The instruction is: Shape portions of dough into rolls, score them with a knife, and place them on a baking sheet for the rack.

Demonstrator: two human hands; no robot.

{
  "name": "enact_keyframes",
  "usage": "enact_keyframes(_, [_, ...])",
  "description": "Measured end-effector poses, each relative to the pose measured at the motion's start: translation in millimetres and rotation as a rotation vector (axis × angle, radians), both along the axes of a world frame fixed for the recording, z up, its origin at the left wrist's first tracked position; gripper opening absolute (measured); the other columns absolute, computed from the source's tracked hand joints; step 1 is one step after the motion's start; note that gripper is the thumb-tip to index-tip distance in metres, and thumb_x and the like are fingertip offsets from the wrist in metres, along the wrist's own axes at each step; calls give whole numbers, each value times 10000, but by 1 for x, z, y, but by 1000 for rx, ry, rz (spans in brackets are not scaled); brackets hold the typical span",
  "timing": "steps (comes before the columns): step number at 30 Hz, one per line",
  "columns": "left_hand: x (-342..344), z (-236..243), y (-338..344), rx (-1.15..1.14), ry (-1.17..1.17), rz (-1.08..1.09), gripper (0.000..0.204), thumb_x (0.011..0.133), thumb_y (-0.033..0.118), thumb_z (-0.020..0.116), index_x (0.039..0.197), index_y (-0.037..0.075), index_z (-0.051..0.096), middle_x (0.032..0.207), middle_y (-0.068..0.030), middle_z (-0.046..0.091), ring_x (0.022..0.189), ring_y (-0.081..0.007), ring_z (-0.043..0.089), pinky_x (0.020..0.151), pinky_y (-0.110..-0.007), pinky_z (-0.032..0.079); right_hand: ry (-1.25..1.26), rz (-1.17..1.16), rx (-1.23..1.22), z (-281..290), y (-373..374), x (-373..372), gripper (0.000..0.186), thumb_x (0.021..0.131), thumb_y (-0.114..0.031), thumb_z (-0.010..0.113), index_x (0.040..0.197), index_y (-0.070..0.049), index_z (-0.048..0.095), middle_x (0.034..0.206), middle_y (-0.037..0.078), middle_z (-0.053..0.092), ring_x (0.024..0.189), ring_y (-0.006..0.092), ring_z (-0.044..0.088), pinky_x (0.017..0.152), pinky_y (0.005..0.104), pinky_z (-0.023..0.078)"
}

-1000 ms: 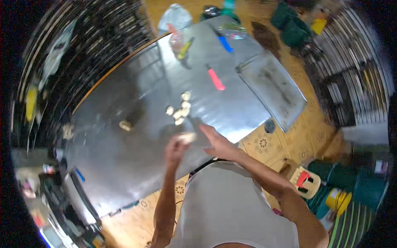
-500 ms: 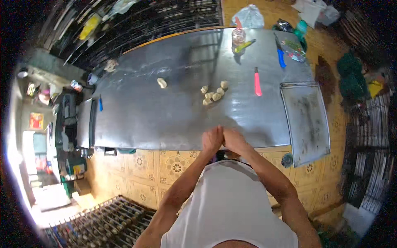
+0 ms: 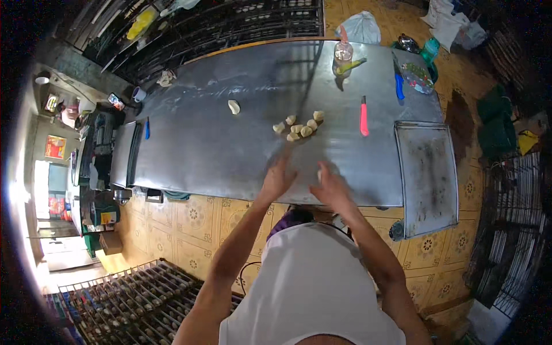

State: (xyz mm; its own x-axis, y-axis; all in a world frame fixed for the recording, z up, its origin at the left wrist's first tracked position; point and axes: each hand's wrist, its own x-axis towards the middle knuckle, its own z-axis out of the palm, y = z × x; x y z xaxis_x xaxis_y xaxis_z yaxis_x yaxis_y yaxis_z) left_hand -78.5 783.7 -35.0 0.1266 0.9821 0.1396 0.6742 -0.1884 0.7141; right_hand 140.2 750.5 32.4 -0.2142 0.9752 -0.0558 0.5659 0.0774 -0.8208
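2 hands hover open at frame centre, left hand point(image 3: 278, 177) empty, right hand point(image 3: 329, 185) seemingly cupping a dough bit, likely shaping it; next, reaching the dough pile point(image 3: 299, 127) above.

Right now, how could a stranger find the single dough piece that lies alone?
Start from the long metal table. Near its middle, beyond both hands, sits a cluster of small dough pieces. The lone dough piece lies to the left of that cluster and slightly farther away, with bare metal all around it.
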Motion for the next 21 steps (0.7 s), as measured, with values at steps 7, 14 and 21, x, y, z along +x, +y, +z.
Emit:
enact_keyframes(7, [0,-37,-42,-575,-139,-398,367,997,330,667,1205,29,700,1053,-189,744,978,-401,710,820,-489,561,-109,197,-259,-39,-20,-23,476,907,-236,722,1287,1,558,1134,292,672,1062,505,656,885,556,530])
enact_keyframes(14, [-1,-44,-7,-85,15,-140,397,1040,403,575,955,58,751,830,-249,727,791,-443,716,684,-513,544,-178,-37,-279,-25,22,-83,357,876,-196,703,1182,-18,654,1137,267,712,1074,487,667,912,541,544])
enact_keyframes(21, [-30,-27,41,-65,177,-81,348,1013,384,624,852,95,732,762,-201,715,711,-434,709,665,-484,582,-495,-109,-335,-50,35,-122,233,918,-243,657,975,-25,713,934,252,738,890,454,729,802,563,567])
